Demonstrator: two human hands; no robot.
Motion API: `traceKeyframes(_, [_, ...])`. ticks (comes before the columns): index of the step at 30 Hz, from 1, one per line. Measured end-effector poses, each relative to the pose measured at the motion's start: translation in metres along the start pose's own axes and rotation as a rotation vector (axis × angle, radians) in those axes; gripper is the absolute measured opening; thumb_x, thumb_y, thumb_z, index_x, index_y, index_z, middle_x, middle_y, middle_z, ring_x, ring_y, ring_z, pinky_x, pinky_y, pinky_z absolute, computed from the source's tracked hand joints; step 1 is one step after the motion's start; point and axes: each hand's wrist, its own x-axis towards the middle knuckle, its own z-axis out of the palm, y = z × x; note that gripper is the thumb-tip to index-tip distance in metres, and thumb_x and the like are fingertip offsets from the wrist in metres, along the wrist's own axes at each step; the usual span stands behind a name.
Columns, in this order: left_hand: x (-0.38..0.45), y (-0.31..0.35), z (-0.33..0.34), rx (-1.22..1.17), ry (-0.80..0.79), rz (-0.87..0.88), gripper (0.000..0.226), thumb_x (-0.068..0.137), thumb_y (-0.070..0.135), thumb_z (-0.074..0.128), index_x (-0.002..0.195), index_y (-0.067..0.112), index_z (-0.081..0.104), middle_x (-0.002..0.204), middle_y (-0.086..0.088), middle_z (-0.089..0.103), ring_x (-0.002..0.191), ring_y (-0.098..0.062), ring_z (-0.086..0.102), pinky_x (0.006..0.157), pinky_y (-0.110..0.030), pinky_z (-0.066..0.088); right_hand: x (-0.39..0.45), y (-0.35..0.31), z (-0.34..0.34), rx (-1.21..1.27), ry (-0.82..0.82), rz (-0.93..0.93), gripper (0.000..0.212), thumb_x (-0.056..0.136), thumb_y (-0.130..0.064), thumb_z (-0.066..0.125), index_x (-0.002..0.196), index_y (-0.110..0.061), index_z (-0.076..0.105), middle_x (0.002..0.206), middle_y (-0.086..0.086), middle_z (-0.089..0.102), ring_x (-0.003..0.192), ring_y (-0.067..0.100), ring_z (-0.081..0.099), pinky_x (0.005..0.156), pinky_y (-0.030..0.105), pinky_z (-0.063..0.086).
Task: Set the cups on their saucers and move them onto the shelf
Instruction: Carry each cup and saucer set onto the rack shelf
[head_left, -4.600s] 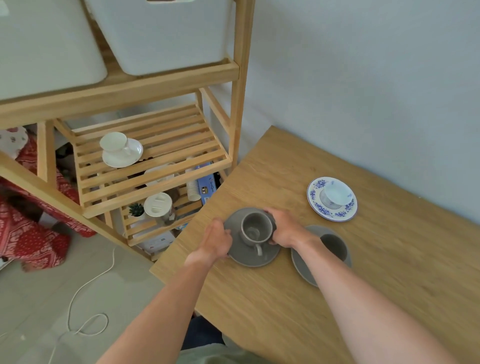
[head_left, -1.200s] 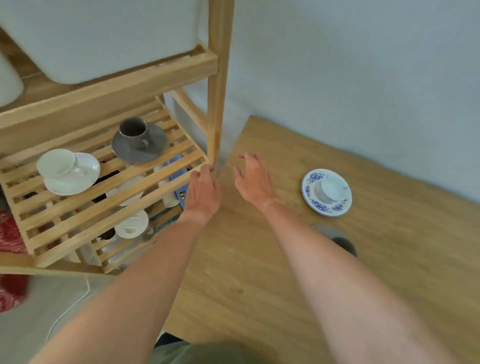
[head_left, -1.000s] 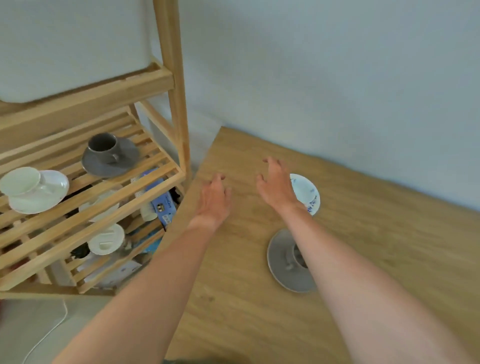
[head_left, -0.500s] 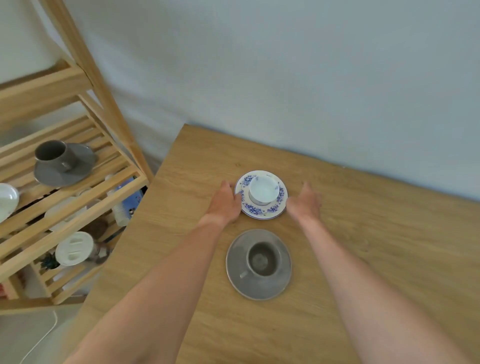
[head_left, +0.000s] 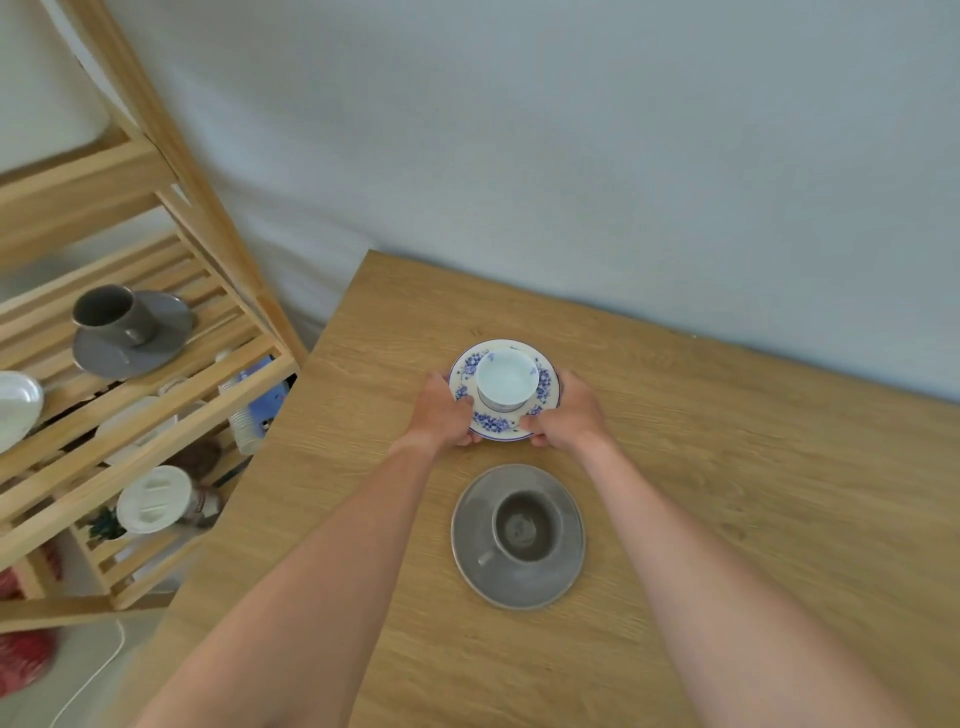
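So from the head cam, we've got our left hand (head_left: 441, 415) and right hand (head_left: 563, 415) pinching opposite edges of the blue-flowered white saucer (head_left: 504, 392) on the light wooden table (head_left: 727, 467), white handleless cup (head_left: 506, 384) sitting on it. Looks like the pickup step. Next we'd lift it level and carry it left to the slatted wooden shelf (head_left: 171, 415), beside the grey cup-and-saucer set (head_left: 130, 330). Another grey cup and saucer (head_left: 519, 535) waits nearby.

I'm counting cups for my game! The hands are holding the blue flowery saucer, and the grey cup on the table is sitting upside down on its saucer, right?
Not quite. The head view shows the grey cup upright, its opening facing up, on its saucer. The rest is right: the left hand and right hand hold the blue flowery saucer.
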Motion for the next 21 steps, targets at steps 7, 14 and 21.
traceKeyframes(7, [-0.022,-0.009,-0.065,-0.114,0.091,0.029,0.032,0.102,0.005,0.049,0.131,0.008,0.038,0.129,-0.020,0.058,0.086,-0.034,0.065,0.034,-0.018,0.047,-0.022,-0.037,0.051,-0.056,-0.092,-0.059,0.062,0.072,0.007,0.083,0.112,-0.028,0.052,0.115,0.004,0.066,0.086,0.023,0.070,0.048,0.026,0.056])
traceKeyframes(14, [-0.040,-0.043,-0.152,-0.165,0.192,0.020,0.028,0.099,0.007,0.050,0.127,0.010,0.044,0.125,-0.016,0.059,0.094,-0.034,0.069,0.041,-0.025,0.055,-0.042,-0.069,0.130,-0.089,-0.217,-0.133,0.061,0.074,0.010,0.079,0.120,-0.018,0.052,0.111,0.005,0.066,0.074,0.022,0.067,0.047,0.028,0.057])
traceKeyframes(21, [-0.060,-0.094,-0.244,-0.265,0.361,-0.009,0.024,0.098,0.004,0.048,0.120,0.012,0.041,0.120,-0.012,0.058,0.097,-0.033,0.066,0.038,-0.024,0.052,-0.062,-0.097,0.234,-0.167,-0.371,-0.173,0.057,0.076,0.009,0.077,0.122,-0.015,0.052,0.107,0.003,0.065,0.074,0.021,0.065,0.048,0.027,0.057])
